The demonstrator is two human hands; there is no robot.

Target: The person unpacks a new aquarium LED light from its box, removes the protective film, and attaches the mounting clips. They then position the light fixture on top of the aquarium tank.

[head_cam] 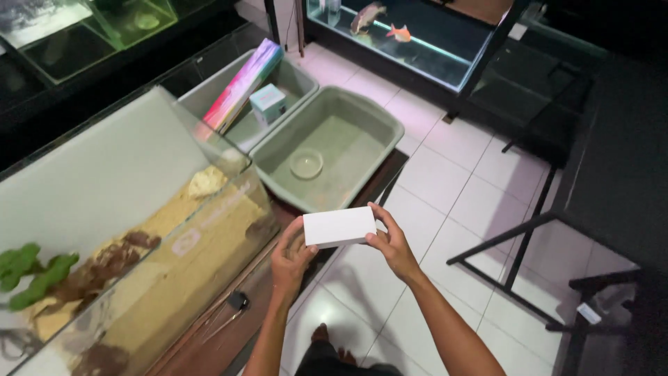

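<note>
A small white rectangular cardboard box (339, 227) is held level in the air just below the middle of the view, long side running from 9 to 3 o'clock. The left hand (291, 259) grips its left end from below, thumb and fingers curled around the corner; the right hand (391, 245) pinches its right end, fingers on the top edge and thumb beneath. Both hands are closed on the box, and its top face is bare.

At 12 o'clock from the box, close by, is the near rim of an empty grey-green plastic tub (376, 118) with a round clear dish (306, 163) on its floor. At 11 o'clock a second grey tub (300, 78) holds a long rainbow-coloured carton (243, 83) leaning on its wall and a small pale-teal box (268, 103). At 9 o'clock the glass corner of a sand-bottomed aquarium (236, 202) with brown driftwood (111, 261) and green plants (31, 271) stands near the left hand. Metal tongs (226, 313) lie on the brown wooden shelf (229, 348) at 7 o'clock.

From 3 to 5 o'clock the white tiled floor (480, 188) lies open up to a black metal frame (529, 244). At 1 o'clock, well apart, an orange fish (399, 32) swims in a lit tank (417, 35). The person's bare foot (321, 334) shows at 6 o'clock
</note>
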